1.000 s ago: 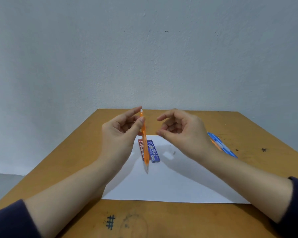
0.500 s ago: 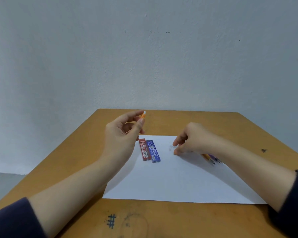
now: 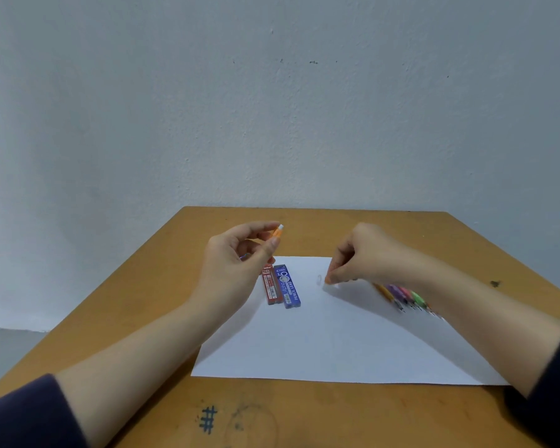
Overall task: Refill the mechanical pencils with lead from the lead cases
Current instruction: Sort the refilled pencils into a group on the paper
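Observation:
My left hand (image 3: 236, 263) is raised over the table and pinches an orange mechanical pencil (image 3: 278, 231) between thumb and fingers. Only its top end with a white tip shows; the rest is hidden behind the hand. A red lead case (image 3: 273, 289) and a blue lead case (image 3: 291, 290) lie side by side on the white paper (image 3: 337, 344), just right of that hand. My right hand (image 3: 362, 257) reaches down to the paper, its curled fingertips closing on a small clear cap (image 3: 332, 285).
Several coloured mechanical pencils (image 3: 404, 294) lie in a row on the paper's right side, partly hidden by my right forearm. The wooden table (image 3: 304, 415) ends at a bare wall behind. A dark stain (image 3: 495, 283) marks the table's right edge.
My right hand left the pencil's top and dropped to the paper at the small clear cap. My left hand tilted the orange pencil, so its lower part is now hidden.

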